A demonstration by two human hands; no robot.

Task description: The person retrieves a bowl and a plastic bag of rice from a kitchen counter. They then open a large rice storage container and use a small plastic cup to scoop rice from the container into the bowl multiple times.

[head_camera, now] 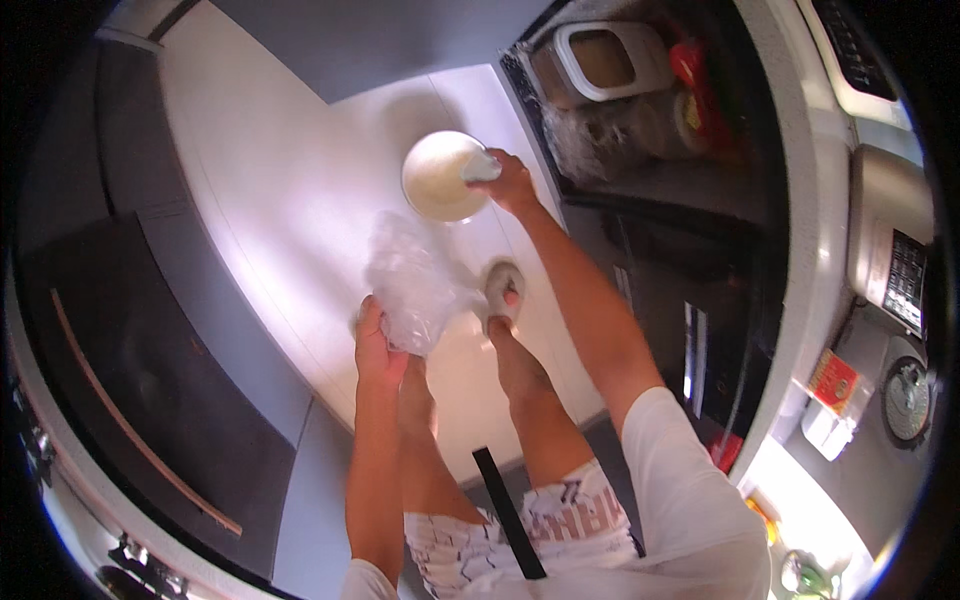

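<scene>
My right hand point(511, 182) grips a small pale object point(481, 166), perhaps a cup or scoop, at the right rim of a round container point(444, 180) with pale cream-coloured contents. Whether the hand also holds the container's rim, I cannot tell. Lower and to the left, my left hand point(381, 346) holds a crumpled clear plastic bag point(411, 289) from its near side. The bag and the container are apart. What the bag holds, if anything, is not plain.
On the right, an open drawer or shelf point(667, 184) holds a white-rimmed container point(600, 60), plastic bags and a red item. A counter point(799, 225) with a metal appliance point(885, 217) runs beyond it. Dark cabinet fronts point(150, 360) line the left. My feet stand on the pale floor point(262, 225).
</scene>
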